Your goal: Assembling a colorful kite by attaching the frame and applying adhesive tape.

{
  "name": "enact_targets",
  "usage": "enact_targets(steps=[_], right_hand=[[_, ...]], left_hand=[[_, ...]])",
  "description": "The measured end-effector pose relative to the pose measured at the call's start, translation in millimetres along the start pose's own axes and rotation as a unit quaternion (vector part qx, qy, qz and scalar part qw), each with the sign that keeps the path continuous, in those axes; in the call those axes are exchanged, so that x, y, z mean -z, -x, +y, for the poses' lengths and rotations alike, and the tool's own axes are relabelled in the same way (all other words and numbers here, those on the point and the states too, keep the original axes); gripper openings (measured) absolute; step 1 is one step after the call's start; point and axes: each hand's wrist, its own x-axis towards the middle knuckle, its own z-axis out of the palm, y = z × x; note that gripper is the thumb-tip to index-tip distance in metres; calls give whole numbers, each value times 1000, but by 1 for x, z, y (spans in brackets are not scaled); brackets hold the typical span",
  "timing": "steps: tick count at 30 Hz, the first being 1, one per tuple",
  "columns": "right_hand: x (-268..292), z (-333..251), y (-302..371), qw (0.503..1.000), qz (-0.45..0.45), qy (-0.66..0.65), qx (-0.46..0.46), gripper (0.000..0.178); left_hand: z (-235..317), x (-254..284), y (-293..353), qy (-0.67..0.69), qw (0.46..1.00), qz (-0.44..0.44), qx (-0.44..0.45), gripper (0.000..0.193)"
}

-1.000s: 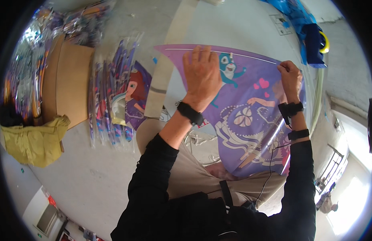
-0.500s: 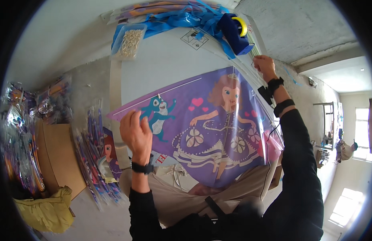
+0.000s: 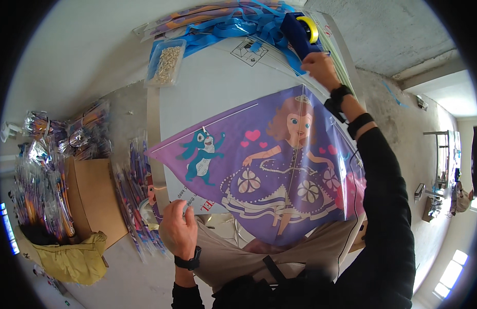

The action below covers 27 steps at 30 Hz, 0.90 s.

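Observation:
A purple kite sheet [image 3: 228, 165], printed with a blue rabbit and a cartoon figure in a gown, lies over the white board [image 3: 207, 87] and hangs toward my lap. A thin white rod runs along its upper left edge. My left hand [image 3: 179, 229] is off the sheet, by the board's near left edge, fingers loosely bent and apart, holding nothing I can see. My right hand [image 3: 321, 68] reaches to the cutter end of a dark blue tape dispenser [image 3: 295, 37] with a yellow roll. Its fingers are pinched together; anything between them is hidden.
A clear tub of small pale pieces [image 3: 167, 64] stands at the far left of the board. Blue ribbon [image 3: 228, 28] lies tangled along the back. Pale rods [image 3: 333, 46] lie at right. On the floor at left are a cardboard box [image 3: 97, 201], wrapped bundles [image 3: 43, 190] and yellow cloth [image 3: 71, 260].
My left hand has come off the kite sheet's left corner and moved down toward me. The right hand has shifted left and away from me, up to the tape dispenser's cutter end.

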Motion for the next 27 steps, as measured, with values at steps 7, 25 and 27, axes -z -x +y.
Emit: enact_targets(steps=[7,25,27], right_hand=[[-57,-32,-14,995,-12,91,35,28],[-82,-12,-56,996,-19,79,-27,17],[-81,-12,-52,996,-17,86,11,15]], left_hand=[[-34,13,11,-15,999,14,-29,24],[-100,14,40,41,997,-2,66,19],[-99,13,39,34,998,3,57,18]])
